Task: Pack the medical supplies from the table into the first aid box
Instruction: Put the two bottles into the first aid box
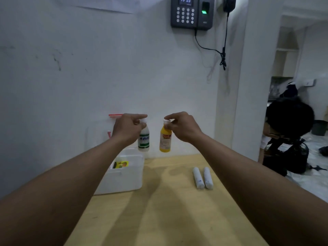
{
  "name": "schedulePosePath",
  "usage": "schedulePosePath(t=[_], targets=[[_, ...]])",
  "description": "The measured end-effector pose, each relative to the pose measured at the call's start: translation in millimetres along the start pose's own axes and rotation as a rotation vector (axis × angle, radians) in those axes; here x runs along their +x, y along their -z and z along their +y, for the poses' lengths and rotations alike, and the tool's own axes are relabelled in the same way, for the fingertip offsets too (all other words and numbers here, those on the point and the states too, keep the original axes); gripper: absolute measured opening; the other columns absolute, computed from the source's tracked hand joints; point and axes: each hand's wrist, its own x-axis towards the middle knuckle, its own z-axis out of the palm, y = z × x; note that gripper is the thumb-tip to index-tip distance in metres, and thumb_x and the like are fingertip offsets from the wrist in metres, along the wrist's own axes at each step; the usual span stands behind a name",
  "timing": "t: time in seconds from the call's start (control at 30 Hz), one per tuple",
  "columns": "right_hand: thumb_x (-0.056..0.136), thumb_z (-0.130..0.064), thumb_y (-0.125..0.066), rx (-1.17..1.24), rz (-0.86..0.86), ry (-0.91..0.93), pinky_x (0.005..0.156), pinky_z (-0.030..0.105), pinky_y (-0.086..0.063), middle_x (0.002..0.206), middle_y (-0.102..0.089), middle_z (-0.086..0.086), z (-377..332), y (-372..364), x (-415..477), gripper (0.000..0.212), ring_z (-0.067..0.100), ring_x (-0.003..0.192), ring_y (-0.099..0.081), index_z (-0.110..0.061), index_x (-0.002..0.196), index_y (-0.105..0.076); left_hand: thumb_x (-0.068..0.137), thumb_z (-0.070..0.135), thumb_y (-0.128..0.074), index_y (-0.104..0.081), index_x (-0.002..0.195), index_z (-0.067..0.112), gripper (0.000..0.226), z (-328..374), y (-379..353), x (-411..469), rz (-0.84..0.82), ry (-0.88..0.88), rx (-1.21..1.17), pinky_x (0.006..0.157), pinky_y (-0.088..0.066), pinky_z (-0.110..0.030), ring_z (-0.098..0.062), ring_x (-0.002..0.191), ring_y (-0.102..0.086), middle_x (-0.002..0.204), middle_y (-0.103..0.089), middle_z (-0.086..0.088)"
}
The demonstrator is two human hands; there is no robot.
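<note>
My left hand [128,129] pinches the cap of a white bottle with a green label [144,139] and holds it in the air, just above the right rim of the open white first aid box [131,176]. My right hand [182,126] grips the white cap of a yellow bottle [165,140], also lifted off the wooden table [168,210], to the right of the box. A yellow packet [121,164] lies inside the box. Two white rolls [203,177] lie side by side on the table at the right.
The box's raised lid with red trim [115,115] leans near the white wall behind. A keypad device [192,13] with a dangling cable hangs on the wall above. A person crouches on the floor at the right [289,132], past the table's edge.
</note>
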Motion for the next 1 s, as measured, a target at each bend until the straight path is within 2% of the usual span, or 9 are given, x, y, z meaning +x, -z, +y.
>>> schedulePosePath(t=[0.07,0.13,0.2,0.3,0.5,0.67,0.77,0.9,1.0], targets=[[0.091,-0.031,-0.068,0.004,-0.007,0.002,0.064,0.022,-0.046,0.113,-0.071,0.004,-7.4,-7.4,2.0,0.033,0.017,0.092,-0.066,-0.023,0.123,-0.069,0.089,0.022,-0.07,-0.071,0.12,0.03,0.032,-7.2,8.4,-1.9,0.01,0.009,0.033,0.102,-0.049,-0.038,-0.016,0.108,-0.065,0.121,-0.07,-0.001],[0.091,-0.032,-0.068,0.001,-0.016,0.008,0.06,0.022,-0.045,0.113,-0.071,0.004,-13.4,-14.5,4.7,0.033,0.017,0.088,-0.066,-0.023,0.123,-0.069,0.089,0.021,-0.07,-0.071,0.121,0.028,0.032,-13.2,14.9,-3.7,0.013,0.013,0.05,0.098,-0.05,-0.032,-0.014,0.103,-0.063,0.119,-0.069,0.0],[0.091,-0.032,-0.068,-0.005,-0.02,0.016,0.059,0.021,-0.045,0.113,-0.071,0.004,-18.7,-20.4,8.0,0.033,0.017,0.088,-0.065,-0.023,0.123,-0.069,0.089,0.019,-0.071,-0.071,0.121,0.027,0.032,-18.5,19.5,-4.4,0.024,0.015,0.052,0.097,-0.053,-0.034,-0.015,0.103,-0.064,0.123,-0.068,-0.001],[0.092,-0.031,-0.068,-0.003,-0.021,0.023,0.066,0.026,-0.048,0.114,-0.071,0.005,-27.0,-28.1,12.7,0.033,0.019,0.089,-0.065,-0.023,0.123,-0.068,0.09,0.018,-0.07,-0.071,0.122,0.025,0.033,-25.9,22.8,-7.7,0.015,0.032,0.06,0.098,-0.053,-0.037,-0.02,0.109,-0.064,0.129,-0.066,-0.004],[0.093,-0.03,-0.067,-0.009,-0.029,0.042,0.071,0.027,-0.047,0.118,-0.07,0.005,-38.4,-43.7,18.2,0.033,0.019,0.098,-0.065,-0.021,0.124,-0.067,0.092,0.018,-0.068,-0.069,0.125,0.026,0.034,-37.2,15.1,-12.9,-0.01,0.085,0.083,0.096,-0.051,-0.038,-0.025,0.113,-0.063,0.126,-0.068,-0.008],[0.092,-0.029,-0.067,-0.009,-0.036,0.047,0.069,0.027,-0.047,0.118,-0.07,0.005,-43.8,-49.1,20.3,0.032,0.019,0.096,-0.064,-0.021,0.124,-0.067,0.092,0.014,-0.068,-0.067,0.125,0.024,0.035,-44.6,5.3,-12.3,-0.04,0.125,0.098,0.105,-0.046,-0.052,-0.03,0.117,-0.061,0.125,-0.068,-0.01],[0.092,-0.029,-0.068,-0.005,-0.044,0.047,0.07,0.027,-0.047,0.117,-0.07,0.005,-44.6,-49.3,20.7,0.032,0.019,0.096,-0.065,-0.021,0.123,-0.068,0.092,0.01,-0.068,-0.066,0.127,0.02,0.037,-50.6,2.2,-11.4,-0.069,0.153,0.093,0.103,-0.048,-0.046,-0.031,0.119,-0.061,0.128,-0.067,-0.012],[0.091,-0.027,-0.068,0.004,-0.06,0.041,0.068,0.027,-0.049,0.116,-0.07,0.006,-44.0,-52.5,20.4,0.032,0.02,0.094,-0.065,-0.02,0.122,-0.068,0.09,0.011,-0.069,-0.067,0.124,0.021,0.035,-60.8,-1.8,-8.9,-0.113,0.165,0.142,0.117,-0.03,-0.053,-0.03,0.122,-0.06,0.127,-0.068,-0.011],[0.091,-0.025,-0.069,0.015,-0.076,0.037,0.07,0.032,-0.056,0.114,-0.069,0.007,-42.9,-57.1,19.3,0.031,0.022,0.092,-0.066,-0.018,0.122,-0.068,0.09,0.01,-0.069,-0.066,0.125,0.019,0.036,-65.1,-4.4,-8.2,-0.159,0.172,0.166,0.109,-0.039,-0.047,-0.029,0.119,-0.062,0.128,-0.067,-0.011]])
